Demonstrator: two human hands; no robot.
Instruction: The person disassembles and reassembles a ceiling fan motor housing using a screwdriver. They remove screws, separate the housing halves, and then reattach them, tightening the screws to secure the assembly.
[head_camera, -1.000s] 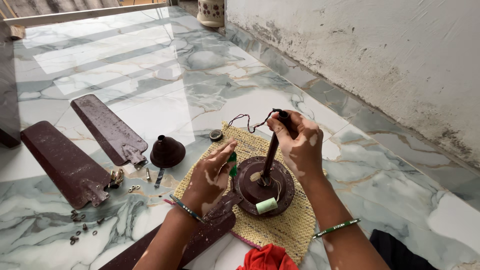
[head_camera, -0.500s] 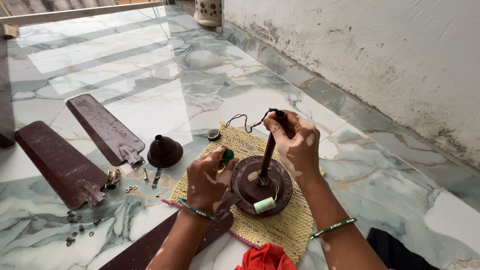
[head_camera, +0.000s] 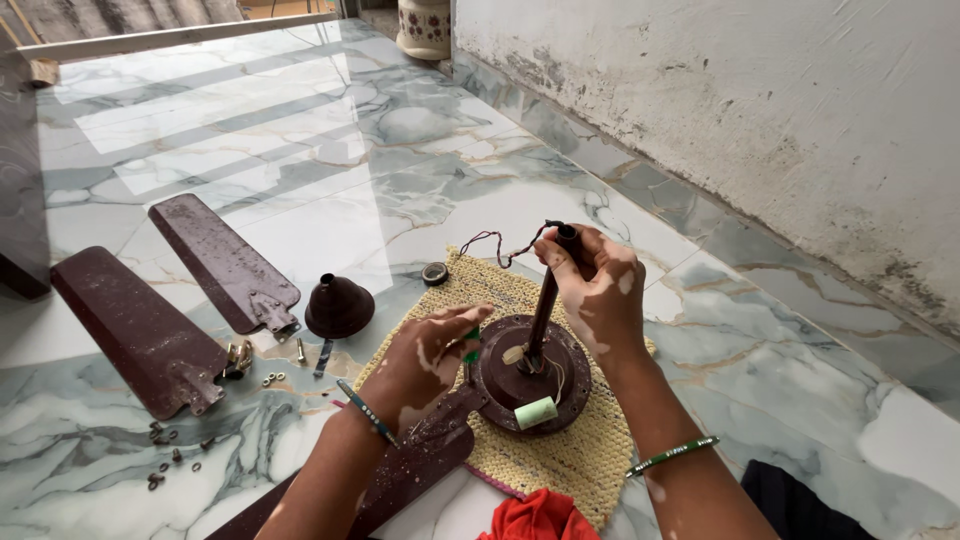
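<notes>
A dark brown ceiling fan motor (head_camera: 530, 385) with an upright rod (head_camera: 545, 300) stands on a yellow woven mat (head_camera: 560, 455). My right hand (head_camera: 590, 285) grips the top of the rod, where thin wires stick out. My left hand (head_camera: 430, 355) holds a green-handled tool against the motor's left rim. One fan blade (head_camera: 410, 470) is still fixed to the motor and runs toward me under my left wrist. A pale green capacitor (head_camera: 535, 412) lies on the motor's top.
Two loose brown fan blades (head_camera: 225, 262) (head_camera: 135, 330) lie on the marble floor at the left, beside a bell-shaped cover (head_camera: 338, 305) and scattered screws (head_camera: 170, 455). A white wall (head_camera: 780, 120) runs along the right. Red cloth (head_camera: 535, 518) lies close to me.
My left hand has shifted slightly along the motor's left rim with the green tool. My right hand stays on the rod's top.
</notes>
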